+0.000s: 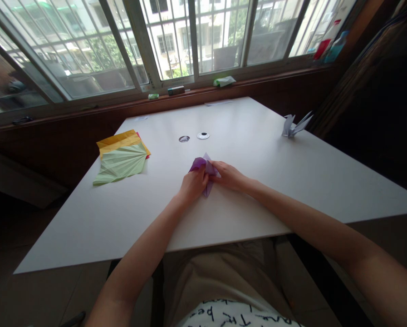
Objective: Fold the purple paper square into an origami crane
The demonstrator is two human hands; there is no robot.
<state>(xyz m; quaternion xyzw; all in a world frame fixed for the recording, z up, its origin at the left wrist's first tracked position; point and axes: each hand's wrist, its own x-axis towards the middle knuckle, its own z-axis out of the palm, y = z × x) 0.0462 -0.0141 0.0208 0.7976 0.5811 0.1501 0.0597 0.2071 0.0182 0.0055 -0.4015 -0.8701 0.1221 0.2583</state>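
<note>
A folded piece of purple origami paper (198,162) is at the middle of the white table (244,213), with a paler lilac side showing and points at its top and bottom. My left hand (193,182) lies over its lower left part, fingers curled onto the folds. From the right, my right hand (228,175) pinches the paper's right edge between thumb and fingers. Both hands meet at the paper and partly hide it.
Creased green paper (121,164) overlaps yellow paper (118,140) at the left. Two small round discs, one dark (184,139) and one white with a black centre (203,136), lie beyond my hands. A folded paper crane (294,127) stands near the right edge. Behind is a windowsill (196,91).
</note>
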